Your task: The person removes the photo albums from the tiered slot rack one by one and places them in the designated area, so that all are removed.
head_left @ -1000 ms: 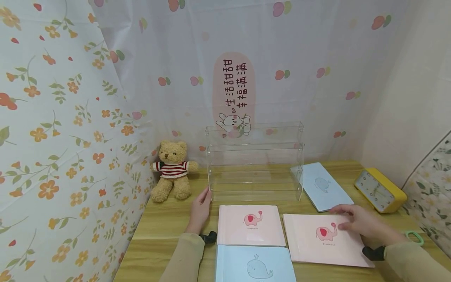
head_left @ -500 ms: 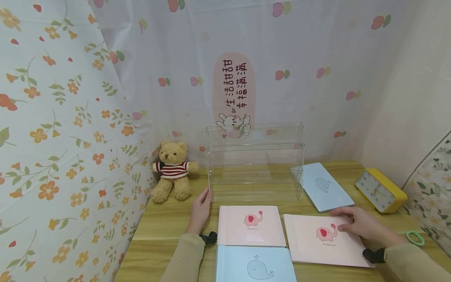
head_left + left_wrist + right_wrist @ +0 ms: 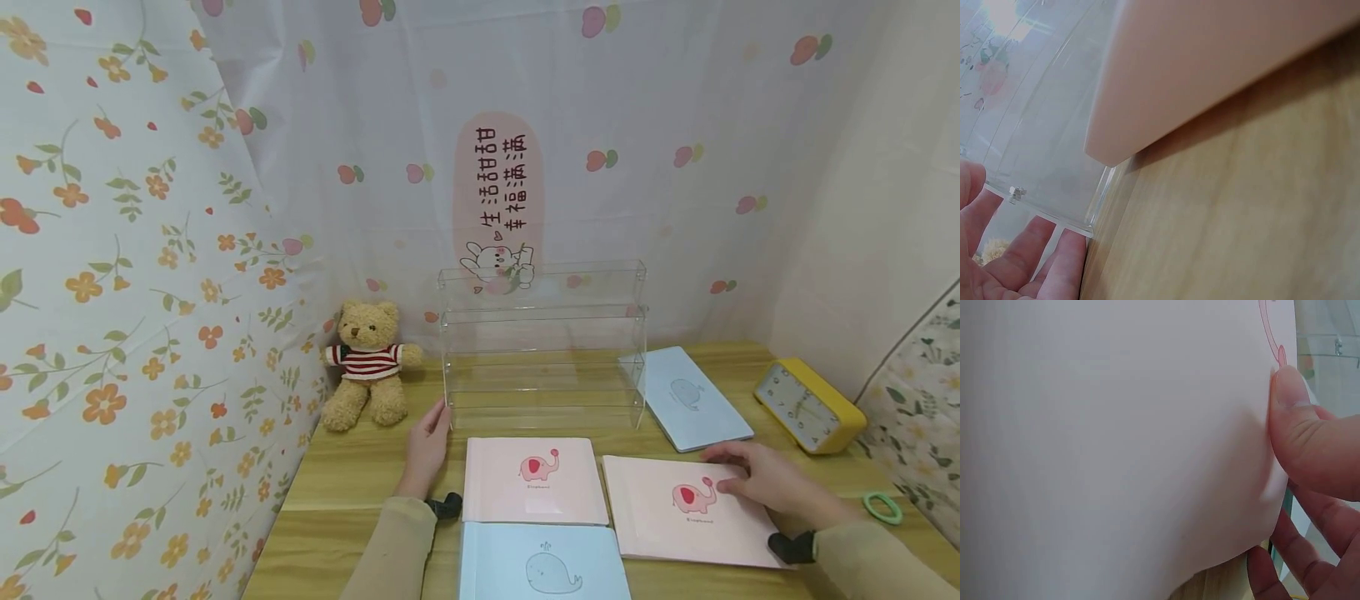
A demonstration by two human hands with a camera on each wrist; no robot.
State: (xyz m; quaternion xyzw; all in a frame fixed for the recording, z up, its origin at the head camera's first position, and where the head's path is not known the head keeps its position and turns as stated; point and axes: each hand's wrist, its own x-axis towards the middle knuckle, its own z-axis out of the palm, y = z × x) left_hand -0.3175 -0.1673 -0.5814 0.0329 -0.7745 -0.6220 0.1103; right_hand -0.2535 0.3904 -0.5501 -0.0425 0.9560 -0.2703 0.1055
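A clear acrylic rack point(image 3: 543, 375) with several tiers stands at the middle of the table. My left hand point(image 3: 426, 454) holds its lower left side, thumb at the front edge and fingers point(image 3: 1063, 265) along the outer face. At the right lies a pink booklet point(image 3: 652, 500) with an elephant on its cover. My right hand point(image 3: 772, 479) grips this booklet's far edge, with the thumb point(image 3: 1294, 394) on the cover and the other fingers at the edge. A second pink elephant booklet point(image 3: 495, 479) lies before the rack, just beyond a blue whale booklet point(image 3: 495, 567).
Another blue whale booklet point(image 3: 682, 400) lies beside the rack's right end. A yellow alarm clock point(image 3: 813, 404) stands at the far right, with a green ring point(image 3: 882, 507) nearer. A teddy bear point(image 3: 367, 367) sits left of the rack. Patterned curtains point(image 3: 675, 100) close off the back and sides.
Both hands keep their places on the rack and the right pink booklet. The green ring at the right is now less covered by the right arm than a second ago.
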